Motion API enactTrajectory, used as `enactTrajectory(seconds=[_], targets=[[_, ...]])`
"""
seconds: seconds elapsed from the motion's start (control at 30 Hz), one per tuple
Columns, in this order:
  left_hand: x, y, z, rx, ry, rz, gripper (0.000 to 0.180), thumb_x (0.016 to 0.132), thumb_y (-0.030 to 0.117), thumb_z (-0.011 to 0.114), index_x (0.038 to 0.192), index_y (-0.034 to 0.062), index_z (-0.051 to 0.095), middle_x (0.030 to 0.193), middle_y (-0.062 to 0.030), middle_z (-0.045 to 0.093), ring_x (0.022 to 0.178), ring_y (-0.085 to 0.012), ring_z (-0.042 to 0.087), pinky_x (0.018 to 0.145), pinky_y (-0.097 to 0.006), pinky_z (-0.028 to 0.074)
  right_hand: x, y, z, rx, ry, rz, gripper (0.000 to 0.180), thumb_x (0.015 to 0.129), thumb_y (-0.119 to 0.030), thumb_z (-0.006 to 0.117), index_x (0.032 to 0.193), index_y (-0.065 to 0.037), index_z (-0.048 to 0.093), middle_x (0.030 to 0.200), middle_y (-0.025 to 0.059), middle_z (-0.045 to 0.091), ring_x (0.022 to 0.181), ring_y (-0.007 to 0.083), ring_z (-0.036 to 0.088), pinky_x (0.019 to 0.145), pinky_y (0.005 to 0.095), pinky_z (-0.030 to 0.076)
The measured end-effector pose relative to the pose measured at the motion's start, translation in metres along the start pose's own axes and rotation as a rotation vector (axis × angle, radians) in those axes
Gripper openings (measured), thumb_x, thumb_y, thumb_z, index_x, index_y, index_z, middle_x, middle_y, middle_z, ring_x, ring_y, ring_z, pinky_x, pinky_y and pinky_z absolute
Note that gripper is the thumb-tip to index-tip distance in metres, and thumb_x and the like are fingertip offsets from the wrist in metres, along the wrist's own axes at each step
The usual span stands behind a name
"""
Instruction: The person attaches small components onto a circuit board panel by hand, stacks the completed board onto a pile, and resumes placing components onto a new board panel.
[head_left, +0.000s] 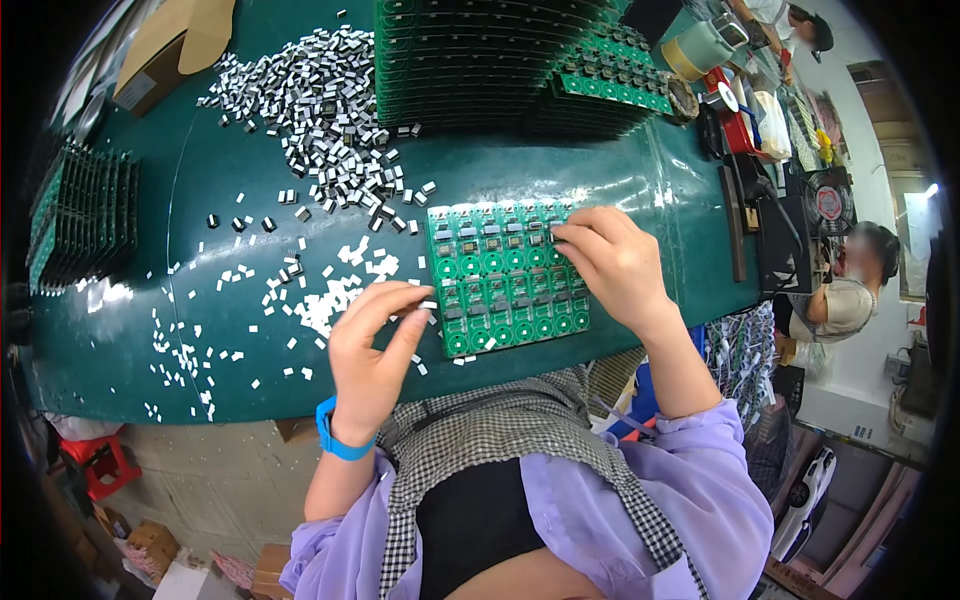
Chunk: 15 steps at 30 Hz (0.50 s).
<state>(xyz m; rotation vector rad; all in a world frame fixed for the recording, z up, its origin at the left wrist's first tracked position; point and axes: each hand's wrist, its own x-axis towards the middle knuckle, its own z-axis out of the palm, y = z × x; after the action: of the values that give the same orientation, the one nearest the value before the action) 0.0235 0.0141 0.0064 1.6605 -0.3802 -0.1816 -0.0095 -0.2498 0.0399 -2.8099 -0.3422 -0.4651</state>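
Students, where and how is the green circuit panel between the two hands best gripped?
Probably by its side edges, left hand from the left and right hand from the right: the green circuit panel lies flat, and small components crowd its top.

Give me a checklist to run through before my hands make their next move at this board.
1. Circuit board panel lying on the green table within reach of both hands: ok.
2. Right hand at the panel: ok, fingertips at its upper right part.
3. Left hand gripping a piece: cannot tell; something white shows at its fingertips.
4. Panel free of stray pieces: not ok, a slanted white piece lies near its lower edge.
5. Supply of small white pieces close by: ok, scattered beside the left hand.
6. Parts under the right fingertips seated properly: cannot tell, the fingers cover them.
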Motion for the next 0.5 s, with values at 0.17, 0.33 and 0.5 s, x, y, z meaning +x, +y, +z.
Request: enactTrajectory(seconds=[0.17,0.33,0.5], targets=[[0.001,-0.001,0.01,0.11,-0.179,0.132,0.018,0.081,-0.001,0.062,0.098,-0.0008,0.064,0.104,-0.0142,0.065,0.098,-0.0268,0.062,0.082,-0.034,0.049,0.002,0.006,0.004,-0.027,-0.053,-0.055,0.012,0.07,-0.003,0.067,0.082,-0.006,0.064,0.082,0.0027,0.059,0.078,0.02,0.06,0.062,0.0319,0.051],[0.002,0.001,0.016,0.035,-0.158,0.014,0.017,0.08,-0.003,0.061,0.096,-0.0021,0.065,0.104,-0.0131,0.065,0.099,-0.0258,0.061,0.087,-0.034,0.046,-0.004,0.012,0.009,0.018,-0.008,-0.094,0.015,0.069,0.0,0.07,0.083,-0.005,0.065,0.083,0.0046,0.062,0.074,0.0222,0.061,0.061,0.032,0.05],[-0.006,-0.001,0.012,-0.007,-0.1,0.042,0.018,0.081,-0.002,0.061,0.099,-0.0044,0.064,0.099,-0.0134,0.064,0.094,-0.0227,0.061,0.083,-0.03,0.047,-0.005,-0.011,0.0,0.048,0.059,-0.018,0.021,0.069,-0.004,0.071,0.089,-0.006,0.066,0.087,0.0048,0.062,0.076,0.0215,0.061,0.064,0.0317,0.051]])
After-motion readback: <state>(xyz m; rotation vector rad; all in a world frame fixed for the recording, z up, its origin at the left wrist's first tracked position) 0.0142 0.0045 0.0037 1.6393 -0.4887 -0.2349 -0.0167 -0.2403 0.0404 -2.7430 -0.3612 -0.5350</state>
